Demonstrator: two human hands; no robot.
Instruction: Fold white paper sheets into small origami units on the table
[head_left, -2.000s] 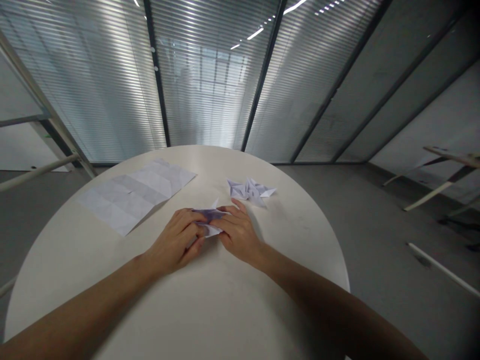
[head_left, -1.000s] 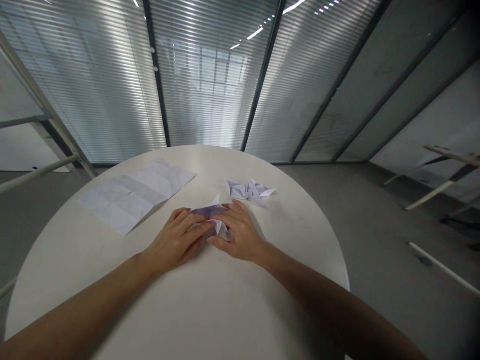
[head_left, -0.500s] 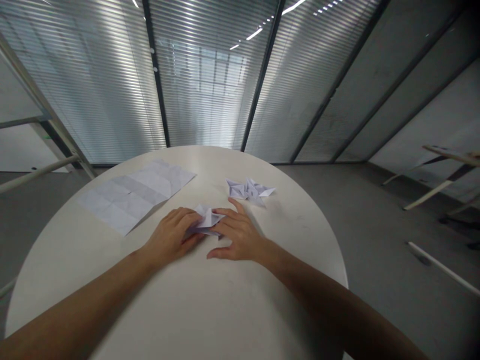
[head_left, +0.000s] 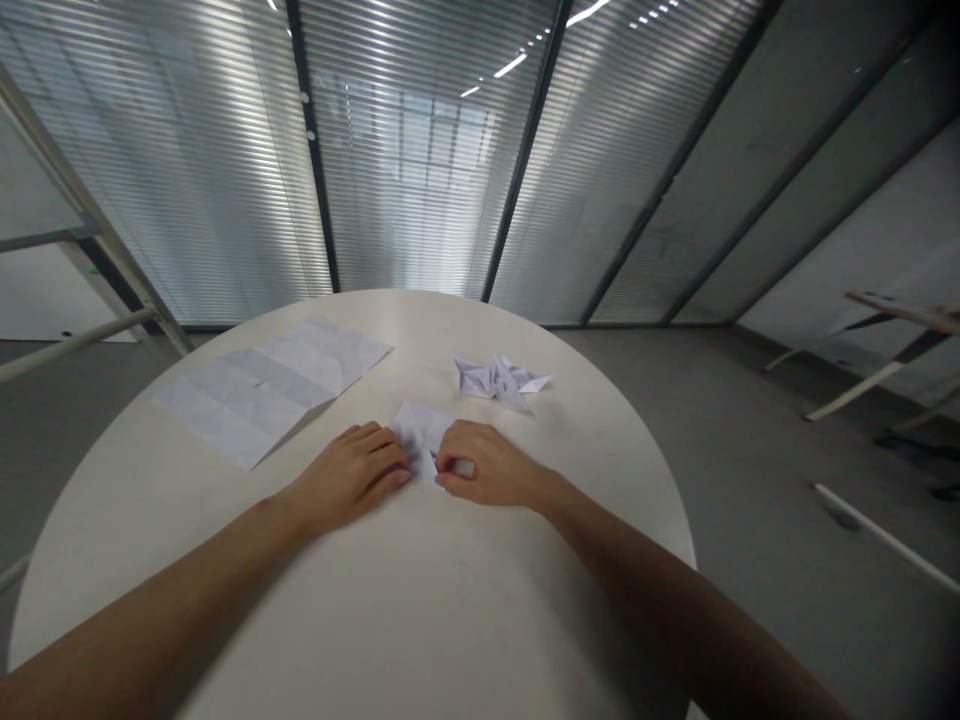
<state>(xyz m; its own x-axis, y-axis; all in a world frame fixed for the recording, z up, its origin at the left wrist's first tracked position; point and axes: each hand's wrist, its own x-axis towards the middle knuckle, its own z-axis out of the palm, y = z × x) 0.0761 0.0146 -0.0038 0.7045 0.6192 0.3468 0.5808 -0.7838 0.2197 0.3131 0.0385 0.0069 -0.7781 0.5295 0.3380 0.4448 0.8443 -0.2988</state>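
And here's the folded paper (head_left: 421,422), lying on the round white bench (head_left: 450,600) between the two hands, a little beyond the middle and well short of the far edge. Its broad, pale end points at the far edge, the narrower part at the near edge, so the long axis of what shows runs roughly far to near; the hands cover both sides, so that's a fair reading, no more. Right hand (head_left: 491,465): fingers curled, thumb and forefinger pinching the paper low on its right side. Left hand (head_left: 352,472): fingers over the left side, gripping or merely pressing, one can't tell. And there's the change! Half a second ago the paper was a ridged shape lying crosswise, the right hand spread, thumb well out. Unmoved: the creased sheet (head_left: 274,390) toward the bench's far left edge, and the pointed paper piece (head_left: 501,382) toward the far right.
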